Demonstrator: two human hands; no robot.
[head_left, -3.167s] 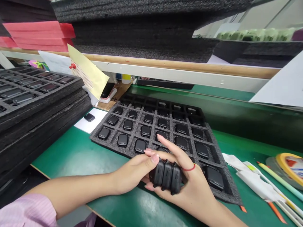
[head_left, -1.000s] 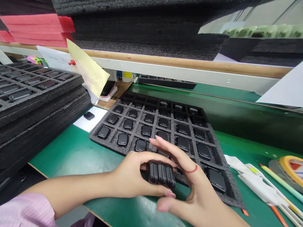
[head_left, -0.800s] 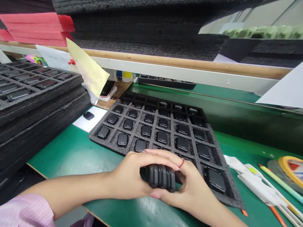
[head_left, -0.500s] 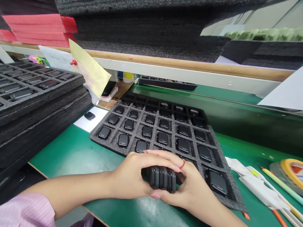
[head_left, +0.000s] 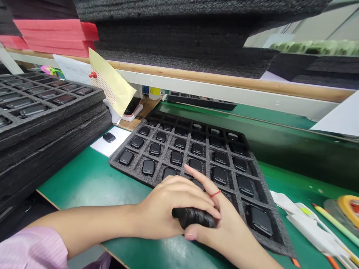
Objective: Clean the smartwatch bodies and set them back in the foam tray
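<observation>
1. Black watch-shaped units [head_left: 198, 217], bunched side by side, are held between the two hands above the near edge of the worktop; motion blur and the fingers keep their exact number from being told.
2. The left hand [head_left: 168, 205] is closed on the bunch, its fingers reaching rightward across the far side and top; its thumb is hidden.
3. The right hand [head_left: 221, 220] cups the bunch from the right, its thumb gripping the near side. Its index finger, with a thin red band [head_left: 215, 193], is stretched out toward the far left, over the tray; how the other fingers are placed cannot be told.
4. Just beyond the hands, a dark foam tray [head_left: 276, 218] lies on the green worktop [head_left: 92, 183], many of its cells holding similar black units.
5. Left of the tray, a single black unit [head_left: 109, 137] rests on a white sheet [head_left: 121, 136]; farther left rises a stack of foam trays [head_left: 56, 145], its top one also filled.
6. At the right lie a white wrapped item [head_left: 308, 228], a pale green pencil [head_left: 336, 224] and a yellow tape roll [head_left: 347, 210].
7. On the far side, a yellow paper [head_left: 112, 80] hangs from the shelf edge [head_left: 196, 82].
</observation>
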